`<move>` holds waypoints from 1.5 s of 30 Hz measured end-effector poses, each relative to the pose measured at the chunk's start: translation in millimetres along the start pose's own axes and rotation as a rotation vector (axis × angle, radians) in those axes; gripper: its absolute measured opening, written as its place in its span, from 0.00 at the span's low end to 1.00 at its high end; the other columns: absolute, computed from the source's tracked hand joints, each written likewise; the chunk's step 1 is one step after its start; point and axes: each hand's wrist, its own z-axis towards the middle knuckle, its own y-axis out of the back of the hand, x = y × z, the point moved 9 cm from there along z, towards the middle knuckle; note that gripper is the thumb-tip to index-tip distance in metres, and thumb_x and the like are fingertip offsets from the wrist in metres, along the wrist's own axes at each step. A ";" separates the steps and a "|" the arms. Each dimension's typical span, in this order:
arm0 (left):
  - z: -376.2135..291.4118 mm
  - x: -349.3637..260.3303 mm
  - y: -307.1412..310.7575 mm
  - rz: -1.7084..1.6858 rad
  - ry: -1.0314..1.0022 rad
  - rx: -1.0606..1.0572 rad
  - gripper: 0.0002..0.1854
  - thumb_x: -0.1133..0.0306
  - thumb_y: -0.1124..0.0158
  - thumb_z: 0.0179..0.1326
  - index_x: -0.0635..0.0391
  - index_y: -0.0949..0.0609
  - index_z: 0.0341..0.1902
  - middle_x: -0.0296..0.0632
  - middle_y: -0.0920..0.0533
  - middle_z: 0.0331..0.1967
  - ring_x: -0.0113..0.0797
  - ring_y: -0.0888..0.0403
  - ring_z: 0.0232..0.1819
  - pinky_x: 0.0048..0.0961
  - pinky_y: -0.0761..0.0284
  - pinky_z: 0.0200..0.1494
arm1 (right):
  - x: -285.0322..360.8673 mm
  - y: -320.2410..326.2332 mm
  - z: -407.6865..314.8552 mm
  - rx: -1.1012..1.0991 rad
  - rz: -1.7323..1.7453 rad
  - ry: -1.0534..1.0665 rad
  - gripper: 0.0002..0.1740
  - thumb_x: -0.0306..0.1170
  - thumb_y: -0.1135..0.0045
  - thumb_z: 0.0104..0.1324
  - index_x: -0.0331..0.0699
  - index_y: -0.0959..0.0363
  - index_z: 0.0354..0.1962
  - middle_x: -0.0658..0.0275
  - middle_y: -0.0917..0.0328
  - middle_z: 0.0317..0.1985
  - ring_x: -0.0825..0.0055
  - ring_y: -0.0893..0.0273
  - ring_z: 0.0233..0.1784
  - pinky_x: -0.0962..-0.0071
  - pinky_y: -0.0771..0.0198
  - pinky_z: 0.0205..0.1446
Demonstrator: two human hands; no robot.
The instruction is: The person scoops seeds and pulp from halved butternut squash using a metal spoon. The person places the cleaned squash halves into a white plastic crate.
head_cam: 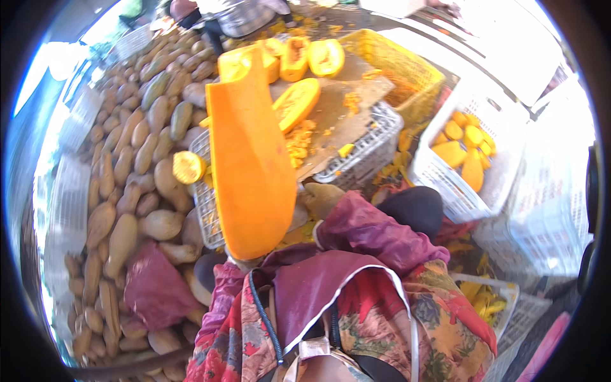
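Observation:
A long peeled orange squash piece (253, 172) stands close before me, its broad rounded end down. My left hand (244, 263), mostly hidden, grips this lower end; only a pale edge shows. My right hand (325, 199), in a soiled yellowish glove, is right of the squash, beside the near edge of a cardboard-covered crate (365, 148); its fingers are unclear. On the cardboard (334, 126) lie a halved squash (297, 104) with seeds, scooped pulp (300, 141) and, at the far edge, several cut squash pieces (294, 57). A cut squash end (188, 167) lies left of the peeled piece.
A heap of whole squashes (143, 138) fills the left, with a purple cloth (160, 289) on it. A yellow crate (396, 62) holds pulp. A white crate (458, 196) at right holds peeled pieces; another (510, 305) holds peelings. A person (234, 16) is at the far side.

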 end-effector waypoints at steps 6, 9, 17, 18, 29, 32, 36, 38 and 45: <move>76.6 -98.7 -118.4 -0.200 -0.207 0.362 0.16 0.81 0.33 0.50 0.62 0.26 0.42 0.41 0.20 0.43 0.34 0.20 0.43 0.28 0.22 0.43 | -23.0 41.0 -8.2 -0.210 -0.064 0.043 0.21 0.45 0.56 0.66 0.49 0.26 0.52 0.55 0.19 0.39 0.57 0.21 0.44 0.60 0.28 0.50; 103.5 -168.0 -175.1 -0.500 -0.121 0.498 0.14 0.86 0.37 0.50 0.61 0.25 0.40 0.41 0.19 0.42 0.32 0.20 0.42 0.26 0.21 0.41 | -28.8 32.8 -19.5 -0.066 0.007 0.024 0.21 0.45 0.56 0.66 0.48 0.26 0.51 0.55 0.19 0.39 0.57 0.21 0.43 0.60 0.28 0.50; 103.1 -449.1 -307.6 -1.401 -0.306 1.082 0.34 0.46 0.48 0.65 0.62 0.35 0.63 0.49 0.27 0.57 0.43 0.27 0.57 0.39 0.31 0.59 | -21.4 51.9 -45.8 -0.106 -0.009 0.021 0.20 0.45 0.56 0.66 0.47 0.26 0.50 0.55 0.19 0.38 0.56 0.21 0.43 0.59 0.28 0.50; 106.9 -446.2 -311.1 -1.344 -0.212 1.053 0.34 0.46 0.48 0.65 0.61 0.35 0.64 0.48 0.28 0.58 0.41 0.27 0.57 0.39 0.32 0.60 | -21.7 54.0 -48.3 -0.110 -0.010 0.019 0.20 0.45 0.56 0.66 0.47 0.26 0.50 0.55 0.19 0.38 0.56 0.21 0.43 0.59 0.28 0.50; 161.8 -194.6 -179.1 -0.972 0.212 0.759 0.27 0.56 0.46 0.65 0.60 0.32 0.62 0.45 0.25 0.54 0.37 0.25 0.53 0.34 0.29 0.53 | -5.8 73.2 -66.4 -0.166 -0.038 0.031 0.20 0.45 0.56 0.66 0.46 0.25 0.49 0.54 0.20 0.38 0.55 0.21 0.42 0.58 0.28 0.49; 164.5 -129.1 -117.2 -0.937 0.241 0.638 0.27 0.55 0.50 0.67 0.58 0.34 0.65 0.44 0.25 0.56 0.37 0.25 0.55 0.35 0.28 0.54 | -3.4 82.5 -68.5 -0.189 -0.005 0.010 0.19 0.45 0.55 0.66 0.44 0.25 0.46 0.53 0.20 0.39 0.53 0.21 0.43 0.58 0.29 0.50; 138.3 -8.3 4.3 -0.906 0.364 0.231 0.25 0.56 0.50 0.67 0.56 0.32 0.64 0.43 0.22 0.51 0.38 0.24 0.52 0.35 0.26 0.53 | -15.7 106.5 -58.3 -0.289 0.068 -0.083 0.22 0.46 0.52 0.67 0.40 0.27 0.50 0.49 0.21 0.41 0.54 0.22 0.46 0.61 0.30 0.49; 111.9 53.0 57.1 -0.862 0.472 0.023 0.21 0.58 0.49 0.67 0.56 0.27 0.58 0.43 0.20 0.47 0.40 0.22 0.47 0.37 0.25 0.50 | -18.7 131.5 -49.0 -0.424 0.202 -0.003 0.20 0.45 0.53 0.68 0.39 0.25 0.46 0.54 0.21 0.32 0.62 0.22 0.35 0.67 0.30 0.39; -8.4 201.5 114.4 -0.539 0.943 -0.547 0.13 0.55 0.46 0.66 0.49 0.26 0.45 0.32 0.28 0.31 0.30 0.31 0.31 0.32 0.31 0.37 | -13.7 120.0 7.8 -0.376 0.464 -0.135 0.11 0.36 0.54 0.69 0.38 0.27 0.39 0.74 0.33 0.20 0.89 0.43 0.18 0.87 0.46 0.20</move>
